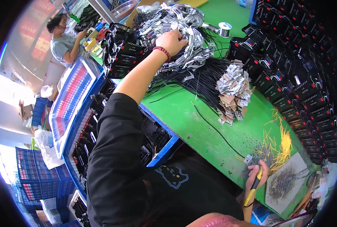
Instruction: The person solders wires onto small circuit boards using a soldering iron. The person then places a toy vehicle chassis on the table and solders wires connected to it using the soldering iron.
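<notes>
The left arm, in a black sleeve point(113, 128) to the elbow, stretched up and away across the tabletop point(195, 117), its bare forearm slanting toward the far side. A dark red beaded bracelet point(162, 52) circled the wrist. The left hand point(169, 41) was palm down over a heap of silvery parts point(194, 47), its fingers bent and reaching in among them; whether they had hold of a piece could not be told.

The right arm was tucked close to the body, its forearm rising from the lower edge near the tabletop's front. The right hand point(264, 174) was curled around a yellow-and-black tool point(254, 186), its fingers wrapped closed on the handle, which ran down along the forearm. Just beyond the fingertips lay a small silvery tag point(248, 159), at the near end of a single black cable point(216, 128) that curved across the green surface.

Loose yellow wires point(285, 147) were strewn beyond the right hand, partly over a grey board point(283, 187). Between the two hands, farther back, stood a pile of small silver-and-brown pieces point(234, 89) with black cables trailing from it. A wire spool point(224, 29) stood beyond the heap, and black cases point(289, 85) were stacked along the right side.
</notes>
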Demonstrator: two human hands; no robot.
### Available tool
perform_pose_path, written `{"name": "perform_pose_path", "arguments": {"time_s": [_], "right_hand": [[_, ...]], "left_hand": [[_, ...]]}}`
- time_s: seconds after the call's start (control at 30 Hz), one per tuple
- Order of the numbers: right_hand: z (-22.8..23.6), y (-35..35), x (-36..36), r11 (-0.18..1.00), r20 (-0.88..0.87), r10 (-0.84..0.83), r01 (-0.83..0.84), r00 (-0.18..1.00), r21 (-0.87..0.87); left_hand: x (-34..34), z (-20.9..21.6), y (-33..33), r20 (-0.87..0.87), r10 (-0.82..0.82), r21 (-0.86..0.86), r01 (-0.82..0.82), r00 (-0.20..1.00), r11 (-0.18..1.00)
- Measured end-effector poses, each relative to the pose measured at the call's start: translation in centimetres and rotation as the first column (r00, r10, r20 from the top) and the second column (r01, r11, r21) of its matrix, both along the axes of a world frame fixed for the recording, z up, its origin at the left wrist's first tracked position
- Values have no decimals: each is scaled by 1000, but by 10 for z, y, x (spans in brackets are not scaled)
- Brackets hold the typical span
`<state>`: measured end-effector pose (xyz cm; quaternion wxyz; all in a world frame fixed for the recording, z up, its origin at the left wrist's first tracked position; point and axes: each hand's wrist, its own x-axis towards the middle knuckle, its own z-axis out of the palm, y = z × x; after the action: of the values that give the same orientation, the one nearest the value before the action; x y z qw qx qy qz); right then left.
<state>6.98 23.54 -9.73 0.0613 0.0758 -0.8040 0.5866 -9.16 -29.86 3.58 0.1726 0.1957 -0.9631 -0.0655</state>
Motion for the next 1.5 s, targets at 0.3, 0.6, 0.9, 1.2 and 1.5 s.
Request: {"name": "perform_pose_path", "arguments": {"time_s": [0.3,0.6,0.9,1.2,1.5], "right_hand": [[1,2,-2,998,-67,50,-52,997,-27],[3,3,-4,992,1,56,-55,998,-110],[3,1,-4,993,-57,6,-12,998,-114],[5,2,0,988,-20,-4,1,1000,-151],[118,35,-7,943,-477,-56,-110,877,-313]], "left_hand": [[23,17,-22,-298,21,241,54,954,969],[35,26,-22,-226,-161,339,232,961,912],[14,30,64,27,-3,-1,3,1000,1000],[82,83,120,-301,-415,10,438,859,899],[131,145,213,-208,-854,16,875,477,484]]}}
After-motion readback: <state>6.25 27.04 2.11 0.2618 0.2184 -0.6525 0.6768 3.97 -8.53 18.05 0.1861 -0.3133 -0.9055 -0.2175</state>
